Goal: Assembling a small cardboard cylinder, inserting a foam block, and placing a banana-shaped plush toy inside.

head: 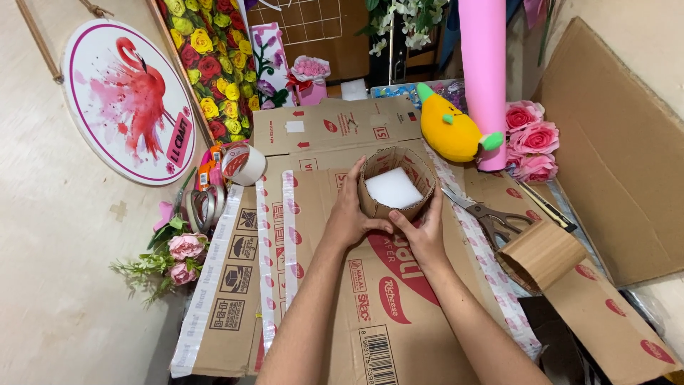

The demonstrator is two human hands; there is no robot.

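Observation:
A short round cardboard ring [422, 173] stands on flattened cardboard boxes [313, 299] on the floor. A white foam block [392, 187] fills its inside. My left hand [348, 214] grips the ring's left wall, thumb along the near side. My right hand [426, 229] holds the near right wall, fingers curled on the rim. Both forearms reach in from the bottom of the view.
Scissors [491, 217] and a rolled corrugated cardboard piece [540, 253] lie to the right. A yellow plush toy [449, 130], pink roses [531, 139] and a pink roll [483, 64] stand behind. Tape rolls [242, 164], artificial flowers [178, 249] and a round flamingo sign [132, 100] are on the left.

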